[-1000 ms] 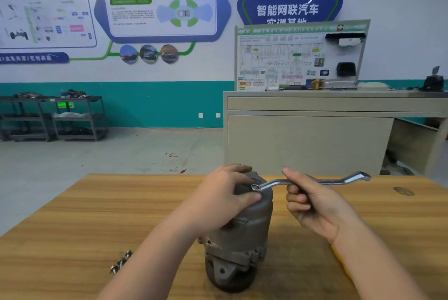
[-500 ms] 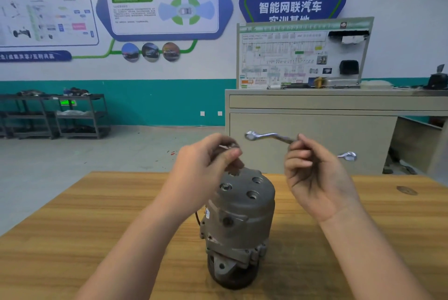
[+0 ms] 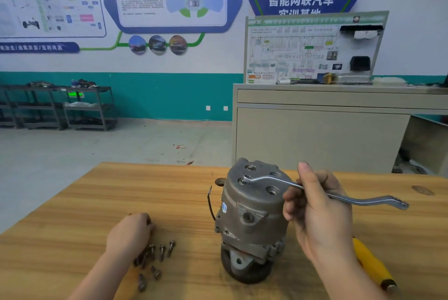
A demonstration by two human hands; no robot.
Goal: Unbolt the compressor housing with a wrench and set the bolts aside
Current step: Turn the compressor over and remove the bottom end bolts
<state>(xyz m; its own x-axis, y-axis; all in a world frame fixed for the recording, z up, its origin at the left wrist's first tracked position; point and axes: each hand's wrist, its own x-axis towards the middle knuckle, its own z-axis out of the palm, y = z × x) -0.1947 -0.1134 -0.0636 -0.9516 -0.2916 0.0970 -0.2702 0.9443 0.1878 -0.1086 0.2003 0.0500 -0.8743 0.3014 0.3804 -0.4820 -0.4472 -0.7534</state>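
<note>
The grey compressor (image 3: pixel 249 217) stands upright on the wooden table (image 3: pixel 97 202), with several open bolt holes in its top face. My right hand (image 3: pixel 317 217) grips the shaft of a silver offset ring wrench (image 3: pixel 363 200). The wrench's ring end rests on the left part of the housing top. My left hand (image 3: pixel 131 232) is down on the table left of the compressor, fingers curled under, with dark bolt ends showing at the fingertips. Several loose bolts (image 3: pixel 161 252) lie on the table just beside and below that hand.
A yellow-handled tool (image 3: pixel 373 265) lies on the table under my right forearm. A beige cabinet (image 3: pixel 315 130) with a wiring display board stands behind the table. Dark metal racks (image 3: pixel 60 108) line the far left wall.
My left hand carried a bolt from the housing top down to the bolts on the table. My right hand brought the wrench back down onto the housing top.
</note>
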